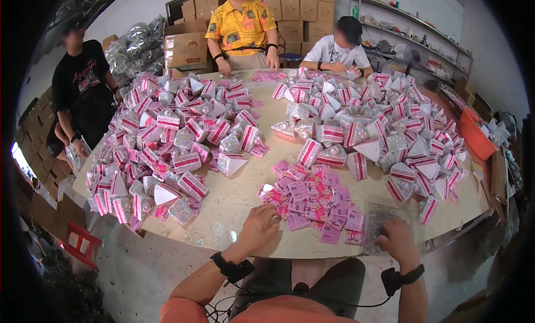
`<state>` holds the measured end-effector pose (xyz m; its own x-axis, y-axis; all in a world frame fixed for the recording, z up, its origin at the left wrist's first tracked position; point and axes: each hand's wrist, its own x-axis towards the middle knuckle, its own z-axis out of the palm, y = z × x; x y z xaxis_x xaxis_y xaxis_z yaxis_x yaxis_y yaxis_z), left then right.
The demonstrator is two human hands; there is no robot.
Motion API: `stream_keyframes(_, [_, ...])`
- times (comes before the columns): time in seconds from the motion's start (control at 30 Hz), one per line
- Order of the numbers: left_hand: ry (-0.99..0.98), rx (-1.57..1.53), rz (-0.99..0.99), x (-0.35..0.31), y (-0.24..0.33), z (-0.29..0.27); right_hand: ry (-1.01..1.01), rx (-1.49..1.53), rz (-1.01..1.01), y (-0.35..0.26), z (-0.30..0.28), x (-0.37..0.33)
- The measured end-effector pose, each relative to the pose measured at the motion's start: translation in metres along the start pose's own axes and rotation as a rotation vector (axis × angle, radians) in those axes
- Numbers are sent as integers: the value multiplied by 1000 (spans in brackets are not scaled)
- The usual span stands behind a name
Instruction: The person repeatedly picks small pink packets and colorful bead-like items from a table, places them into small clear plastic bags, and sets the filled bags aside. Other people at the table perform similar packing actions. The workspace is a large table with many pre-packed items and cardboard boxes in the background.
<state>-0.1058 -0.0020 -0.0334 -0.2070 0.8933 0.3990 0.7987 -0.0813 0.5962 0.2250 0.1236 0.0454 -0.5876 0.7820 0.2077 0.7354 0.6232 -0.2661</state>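
At the table's near edge, my left hand (261, 228) is closed, its fingers curled beside a loose pile of pink printed cards (320, 203). Whatever its fingertips hold, if anything, is too small to name. To the right of that pile, my right hand (400, 242) has its fingers bent onto the flat clear plastic bags (384, 214), gripping at their edge. Several small scraps of clear plastic (217, 231) lie left of my left hand.
Big heaps of filled, wedge-shaped clear packs with pink-and-white bands cover the table (239, 184) on the left (167, 139) and right (384, 128). Three people (242, 28) are around the far and left sides. An orange bin (476, 133) stands at right, a red stool (81, 245) lower left.
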Motion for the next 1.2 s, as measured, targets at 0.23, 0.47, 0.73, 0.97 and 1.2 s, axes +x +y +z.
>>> stream_keyframes(0.23, [47, -30, 13, -6, -3, 3, 62, 19, -38, 34, 31, 7])
stream_keyframes(0.47, [56, -35, -9, -7, -1, 5, 128, 314, 114, 34, 16, 12])
stream_keyframes(0.73, [104, -52, -27, -8, -1, 8, 114, 335, 238, 24, -6, 18])
stream_keyframes(0.97, [86, -51, 0, -7, -3, 7, 85, 336, 244, 23, -11, 20])
stream_keyframes(1.2, [69, -56, -15, -5, -2, 5, -12, 286, 312, 32, -19, 25])
